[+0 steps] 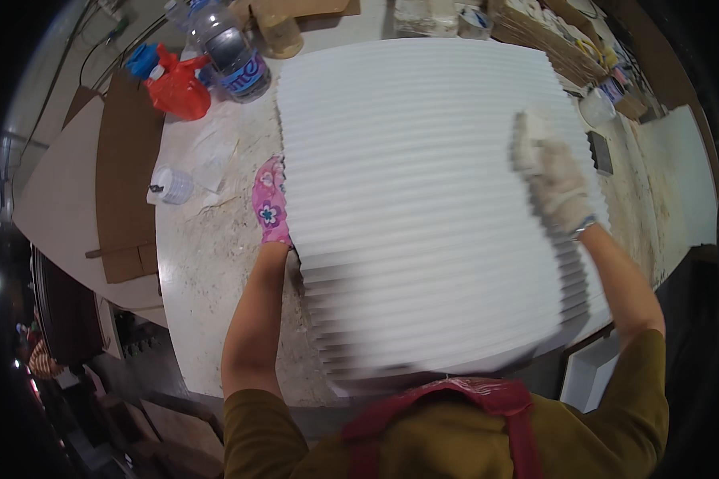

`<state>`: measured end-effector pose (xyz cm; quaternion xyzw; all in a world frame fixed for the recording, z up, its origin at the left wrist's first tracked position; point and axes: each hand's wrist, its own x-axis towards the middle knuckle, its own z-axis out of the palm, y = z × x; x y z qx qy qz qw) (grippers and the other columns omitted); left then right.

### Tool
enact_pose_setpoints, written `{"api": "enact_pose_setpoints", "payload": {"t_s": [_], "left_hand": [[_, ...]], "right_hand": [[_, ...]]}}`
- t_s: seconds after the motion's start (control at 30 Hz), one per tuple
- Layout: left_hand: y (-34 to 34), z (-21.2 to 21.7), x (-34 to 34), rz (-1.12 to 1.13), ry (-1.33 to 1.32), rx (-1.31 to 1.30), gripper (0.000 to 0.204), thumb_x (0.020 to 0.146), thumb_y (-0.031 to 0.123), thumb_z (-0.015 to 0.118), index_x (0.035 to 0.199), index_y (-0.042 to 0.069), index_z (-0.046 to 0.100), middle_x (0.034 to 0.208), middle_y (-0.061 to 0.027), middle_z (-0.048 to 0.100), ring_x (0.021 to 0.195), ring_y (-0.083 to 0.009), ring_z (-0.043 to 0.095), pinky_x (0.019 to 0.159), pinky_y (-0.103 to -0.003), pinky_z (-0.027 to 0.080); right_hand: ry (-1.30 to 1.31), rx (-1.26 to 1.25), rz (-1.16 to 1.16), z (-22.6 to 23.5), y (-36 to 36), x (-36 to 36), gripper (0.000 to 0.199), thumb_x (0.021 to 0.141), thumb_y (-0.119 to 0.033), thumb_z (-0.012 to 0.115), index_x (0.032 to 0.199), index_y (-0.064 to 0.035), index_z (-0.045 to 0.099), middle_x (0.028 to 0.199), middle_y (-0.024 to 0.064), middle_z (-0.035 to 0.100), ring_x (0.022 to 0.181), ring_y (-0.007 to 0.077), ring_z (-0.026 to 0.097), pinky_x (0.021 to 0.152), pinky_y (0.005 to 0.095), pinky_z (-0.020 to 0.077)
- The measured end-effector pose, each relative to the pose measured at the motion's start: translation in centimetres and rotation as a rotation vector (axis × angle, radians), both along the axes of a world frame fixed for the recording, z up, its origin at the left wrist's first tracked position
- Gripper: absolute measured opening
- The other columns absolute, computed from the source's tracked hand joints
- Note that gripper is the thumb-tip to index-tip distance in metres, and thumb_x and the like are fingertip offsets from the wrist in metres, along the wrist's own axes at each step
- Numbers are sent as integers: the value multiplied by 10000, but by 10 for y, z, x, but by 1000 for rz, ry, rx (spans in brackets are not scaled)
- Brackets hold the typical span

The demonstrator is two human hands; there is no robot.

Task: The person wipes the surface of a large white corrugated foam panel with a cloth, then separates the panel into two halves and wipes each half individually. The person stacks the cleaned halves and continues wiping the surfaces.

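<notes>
A large white corrugated panel (415, 199) with zigzag side edges spans the table in front of me. At its left edge is my left hand (270, 203) in a pink flowered glove, closed against the panel's side; its fingertips are hidden by the panel. My right hand (561, 188), in a whitish work glove, is over the panel's right part, closed on a white pad (527, 142). Motion blurs that hand and the pad, so the pad's exact kind is unclear. Below the panel's near part, more ridged layers or shadowed folds show at both sides.
The worn white table (216, 279) carries a red jug (182, 89), a large clear bottle (232, 56) and a small translucent bottle (172, 185) on the left. A dark grey block (601, 153) lies right of the panel. Cardboard boxes (547, 40) stand at the back right.
</notes>
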<state>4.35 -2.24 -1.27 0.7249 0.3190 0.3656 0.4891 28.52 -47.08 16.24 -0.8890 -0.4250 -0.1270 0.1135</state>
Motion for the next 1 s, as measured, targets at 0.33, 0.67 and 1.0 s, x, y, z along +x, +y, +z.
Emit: {"api": "enact_pose_setpoints", "payload": {"t_s": [0.33,0.67,1.0], "left_hand": [[-21,44,10,6,94,-38,301,1079,206,535,1211,-15,692,1183,-129,722,1098,-223,661,998,-340,490],[-25,31,6,-14,-69,-165,269,1086,165,511,1205,1,687,1134,-130,722,1036,-223,665,957,-327,503],[-31,47,-2,73,261,45,277,1076,179,518,1217,-4,672,1124,-153,715,1023,-281,666,959,-339,500]], "right_hand": [[232,24,857,-14,280,-136,263,827,-76,620,1082,-57,681,1038,141,696,988,320,671,900,439,542],[60,-72,-370,3,32,22,337,981,-230,586,1230,-4,602,984,175,668,801,304,681,705,444,563],[338,-37,565,-33,318,-115,164,887,-154,639,985,-51,721,1119,188,690,1058,360,674,888,435,560]]}}
